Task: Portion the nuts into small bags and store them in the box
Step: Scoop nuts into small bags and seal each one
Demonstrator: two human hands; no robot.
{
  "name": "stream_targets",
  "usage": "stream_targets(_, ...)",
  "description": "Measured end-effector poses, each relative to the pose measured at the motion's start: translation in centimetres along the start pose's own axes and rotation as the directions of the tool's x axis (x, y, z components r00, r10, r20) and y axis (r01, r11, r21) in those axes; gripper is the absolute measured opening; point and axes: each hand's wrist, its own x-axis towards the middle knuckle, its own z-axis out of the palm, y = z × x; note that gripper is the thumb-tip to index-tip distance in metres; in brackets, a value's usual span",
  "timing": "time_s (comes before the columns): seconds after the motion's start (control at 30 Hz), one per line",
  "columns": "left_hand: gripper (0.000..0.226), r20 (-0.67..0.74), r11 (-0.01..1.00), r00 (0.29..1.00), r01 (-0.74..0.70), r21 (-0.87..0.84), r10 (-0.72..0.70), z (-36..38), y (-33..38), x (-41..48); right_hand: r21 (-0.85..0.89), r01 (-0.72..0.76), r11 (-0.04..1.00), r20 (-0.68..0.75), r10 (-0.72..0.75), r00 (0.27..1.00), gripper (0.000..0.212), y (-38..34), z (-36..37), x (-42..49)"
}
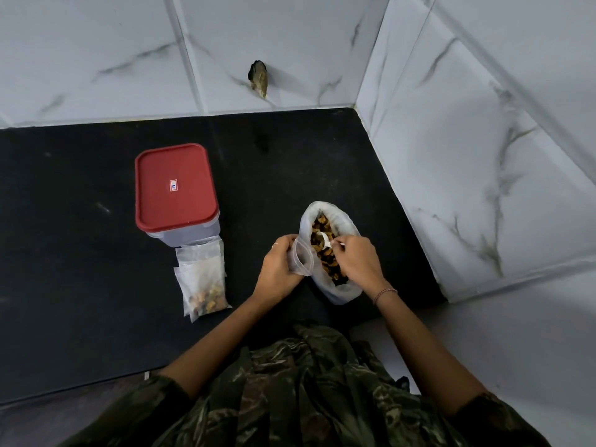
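While my left hand grips a small zip bag by its side, mouth held open and tipped toward the big bag, my right hand is pinched tight on the handle of a little white spoon. Spoon bowl is sitting right over the nuts, which fill a large clear plastic bag with its top rolled open, standing on the black counter. Small bag and big bag are touching, basically edge to edge. Can't really tell if there's anything in the small bag yet, the plastic is too cloudy and my fingers cover most of it.

Off to the left, well apart from my hands, there's the box, clear sides with a red lid snapped on top, little sticker in the middle of the lid. Just in front of it, touching its near edge, is a small stack of zip bags lying flat, and the top one has a portion of nuts down at its near end.

Counter runs into a corner of white marble-look tiles, and one tile on the back wall has a ragged hole in it. Thin bracelet on my right wrist, camo-pattern shirt at the bottom of the view
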Motion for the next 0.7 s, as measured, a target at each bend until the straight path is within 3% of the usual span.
stream_targets(0.1, 0.044, 0.044, 1.000, 0.999, -0.006, 0.005, 0.006, -0.2, 0.0, 0.1, 0.310, -0.277, 0.909, 0.202, 0.222, 0.954, 0.023, 0.3, -0.5, 1.2)
stream_targets(0.17, 0.034, 0.053, 1.000, 0.999, -0.001, -0.006, 0.002, -0.2, 0.1, 0.0, 0.495, -0.467, 0.733, 0.314, 0.350, 0.882, 0.017, 0.0, -0.4, 1.5)
stream_targets(0.23, 0.036, 0.053, 1.000, 0.999, 0.007, -0.019, -0.006, -0.2, 0.1, -0.1, 0.616, -0.563, 0.552, 0.387, 0.410, 0.826, 0.015, -0.4, -0.1, 1.5)
stream_targets(0.37, 0.040, 0.050, 1.000, 0.999, 0.009, -0.020, -0.008, -0.5, -0.1, 0.0, 0.717, -0.603, 0.350, 0.445, 0.436, 0.782, 0.019, -0.7, 0.2, 0.7)
stream_targets(0.57, 0.038, 0.020, 0.999, 1.000, 0.007, -0.051, -0.006, -0.7, -0.4, 0.0, 0.802, -0.501, 0.326, 0.330, 0.458, 0.826, 0.021, 0.0, -0.3, -0.3)
stream_targets(0.7, 0.039, -0.010, 1.000, 1.000, -0.012, -0.017, 0.011, -0.9, 0.4, -0.1, 0.851, -0.458, 0.255, 0.326, 0.426, 0.844, 0.023, 0.7, -0.8, -1.1)
